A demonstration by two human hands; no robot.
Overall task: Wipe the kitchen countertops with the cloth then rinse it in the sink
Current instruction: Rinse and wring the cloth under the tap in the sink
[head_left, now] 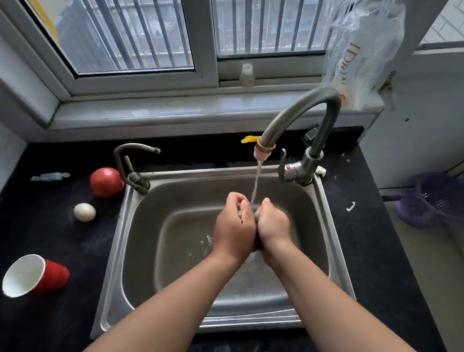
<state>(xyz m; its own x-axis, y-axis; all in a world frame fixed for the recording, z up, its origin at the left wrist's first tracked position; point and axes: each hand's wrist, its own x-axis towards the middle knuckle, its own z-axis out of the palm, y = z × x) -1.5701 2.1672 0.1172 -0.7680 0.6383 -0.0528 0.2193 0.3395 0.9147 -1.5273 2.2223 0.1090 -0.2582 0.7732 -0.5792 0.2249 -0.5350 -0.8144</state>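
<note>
Over the steel sink [140, 223] set in the dark bench [47, 236], the left hand [234, 227] and right hand [272, 226] press together under the tap's stream [255, 184], squeezing the bunched wet cloth [258, 214], probably soft, limp and best gripped whole

We are looking down at a home kitchen: a stainless steel sink [140, 223] is set into a black worktop [375, 248] under a barred window [121, 15], and its curved tap [302, 117] runs water into the basin. Food and everyday bits sit to the left of the sink (a tomato [106, 182], an egg [84, 212], a red paper cup [35, 277] on its side). A purple plastic basket [437, 200] stands on the floor to the right.
</note>
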